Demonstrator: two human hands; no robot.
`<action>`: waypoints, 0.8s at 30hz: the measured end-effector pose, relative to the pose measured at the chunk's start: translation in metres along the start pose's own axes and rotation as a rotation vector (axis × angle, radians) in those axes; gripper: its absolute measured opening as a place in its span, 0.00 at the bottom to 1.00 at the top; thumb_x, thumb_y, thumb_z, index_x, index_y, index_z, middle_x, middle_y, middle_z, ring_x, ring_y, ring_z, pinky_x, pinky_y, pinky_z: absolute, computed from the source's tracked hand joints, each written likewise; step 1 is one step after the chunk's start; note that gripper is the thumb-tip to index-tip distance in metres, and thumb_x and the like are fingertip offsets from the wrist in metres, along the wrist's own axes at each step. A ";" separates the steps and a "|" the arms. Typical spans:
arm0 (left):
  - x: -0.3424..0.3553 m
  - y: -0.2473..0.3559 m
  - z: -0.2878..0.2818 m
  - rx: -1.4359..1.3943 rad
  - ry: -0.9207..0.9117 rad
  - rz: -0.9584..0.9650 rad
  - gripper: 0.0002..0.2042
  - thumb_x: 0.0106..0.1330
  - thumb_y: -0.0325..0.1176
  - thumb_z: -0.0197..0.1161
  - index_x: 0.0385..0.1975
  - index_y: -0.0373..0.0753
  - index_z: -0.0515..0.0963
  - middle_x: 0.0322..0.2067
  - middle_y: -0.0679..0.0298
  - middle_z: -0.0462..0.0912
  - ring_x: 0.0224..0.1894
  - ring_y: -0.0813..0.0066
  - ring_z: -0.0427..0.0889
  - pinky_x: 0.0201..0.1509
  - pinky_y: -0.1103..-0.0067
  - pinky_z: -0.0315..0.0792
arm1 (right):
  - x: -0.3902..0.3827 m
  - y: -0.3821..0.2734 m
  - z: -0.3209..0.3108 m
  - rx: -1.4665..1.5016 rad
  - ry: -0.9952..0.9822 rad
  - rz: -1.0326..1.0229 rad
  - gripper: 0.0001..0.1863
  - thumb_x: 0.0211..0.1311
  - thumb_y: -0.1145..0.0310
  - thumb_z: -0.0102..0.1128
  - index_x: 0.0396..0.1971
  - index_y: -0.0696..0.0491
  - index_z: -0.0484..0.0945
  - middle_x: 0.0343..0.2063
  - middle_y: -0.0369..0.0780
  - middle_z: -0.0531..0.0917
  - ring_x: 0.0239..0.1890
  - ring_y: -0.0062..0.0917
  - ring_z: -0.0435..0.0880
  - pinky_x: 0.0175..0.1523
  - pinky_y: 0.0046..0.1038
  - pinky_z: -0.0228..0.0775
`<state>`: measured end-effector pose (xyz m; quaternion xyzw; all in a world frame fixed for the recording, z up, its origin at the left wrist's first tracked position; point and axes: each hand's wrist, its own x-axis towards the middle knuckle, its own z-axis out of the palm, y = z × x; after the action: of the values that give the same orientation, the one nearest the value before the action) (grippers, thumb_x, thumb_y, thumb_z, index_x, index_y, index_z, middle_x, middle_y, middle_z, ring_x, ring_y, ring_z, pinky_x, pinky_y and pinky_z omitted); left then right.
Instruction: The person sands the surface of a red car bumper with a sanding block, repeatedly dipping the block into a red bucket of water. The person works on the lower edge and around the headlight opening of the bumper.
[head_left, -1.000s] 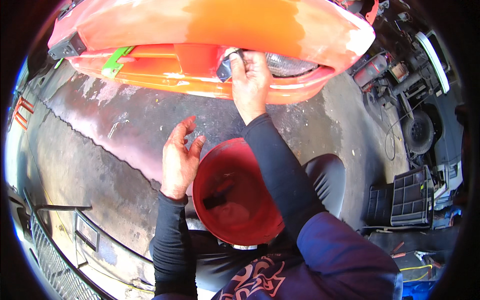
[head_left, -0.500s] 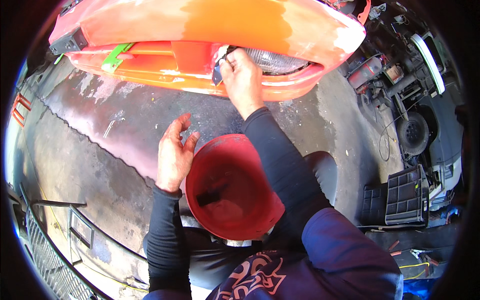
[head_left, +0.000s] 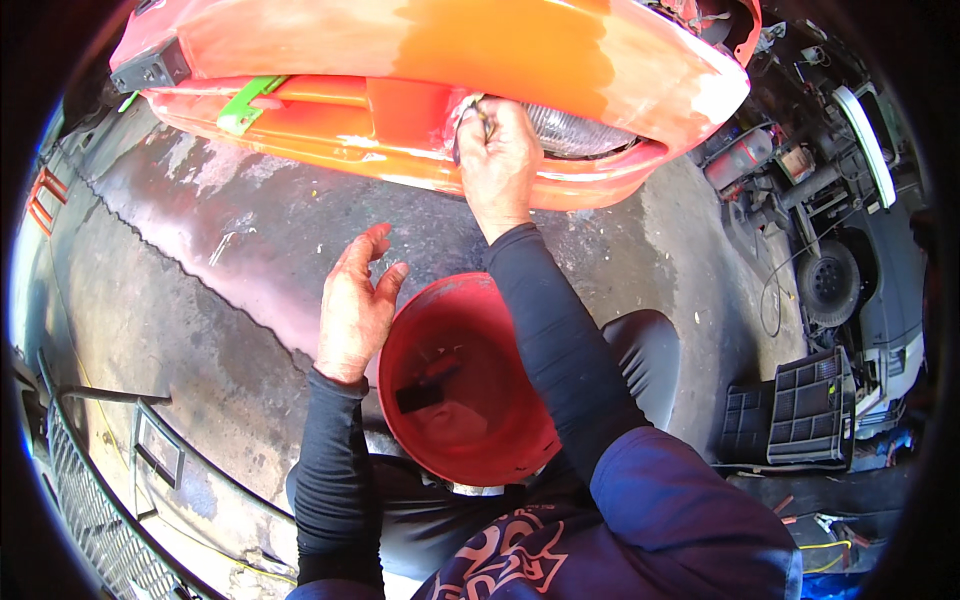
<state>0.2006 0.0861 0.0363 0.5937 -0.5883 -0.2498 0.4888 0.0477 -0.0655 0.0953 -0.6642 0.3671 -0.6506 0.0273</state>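
Observation:
An orange car bumper [head_left: 490, 45] spans the top of the view, with dull, lighter patches on its paint. My right hand [head_left: 502, 165] is closed in a pinch on a dark piece of sandpaper [head_left: 458, 148], mostly hidden by the fingers. It presses at the bumper's recess, beside a ribbed clear lamp [head_left: 580, 132]. Lower left, my left hand [head_left: 357, 305] hangs in the air, fingers apart and holding nothing. Beside that hand, between my knees, stands a red bucket [head_left: 470, 312] with a dark block [head_left: 420, 395] inside.
Green tape [head_left: 240, 108] and a black block [head_left: 150, 66] sit on the bumper's left part. At right are a black crate [head_left: 808, 408], a wheel [head_left: 829, 282] and a red cylinder [head_left: 740, 160]. A metal mesh frame [head_left: 110, 500] stands lower left on the stained concrete floor.
My right hand has shifted slightly right and down in the view and now covers more of the sandpaper. The bumper appears slightly further right. My left hand remains open.

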 end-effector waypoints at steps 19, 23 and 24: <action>-0.002 0.002 -0.008 -0.012 -0.002 -0.025 0.25 0.66 0.22 0.68 0.63 0.38 0.75 0.49 0.56 0.87 0.51 0.68 0.85 0.55 0.72 0.79 | -0.006 0.005 -0.001 0.150 0.022 0.064 0.07 0.58 0.83 0.62 0.28 0.58 0.72 0.28 0.49 0.82 0.31 0.44 0.83 0.38 0.38 0.75; -0.005 -0.002 -0.008 -0.010 0.022 0.033 0.24 0.65 0.22 0.68 0.63 0.39 0.75 0.49 0.56 0.86 0.51 0.69 0.85 0.54 0.72 0.79 | -0.002 0.005 0.010 0.135 0.015 0.072 0.05 0.59 0.82 0.61 0.30 0.58 0.74 0.27 0.50 0.81 0.31 0.47 0.84 0.37 0.41 0.75; -0.005 -0.001 -0.008 -0.016 0.006 -0.019 0.24 0.65 0.23 0.69 0.62 0.39 0.76 0.49 0.55 0.86 0.52 0.66 0.85 0.54 0.71 0.79 | -0.008 0.001 0.003 0.037 -0.072 0.070 0.05 0.59 0.81 0.60 0.31 0.58 0.74 0.26 0.50 0.81 0.32 0.48 0.84 0.37 0.42 0.75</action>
<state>0.2070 0.0927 0.0371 0.5960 -0.5792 -0.2572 0.4931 0.0512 -0.0633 0.0873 -0.6732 0.3770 -0.6317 0.0755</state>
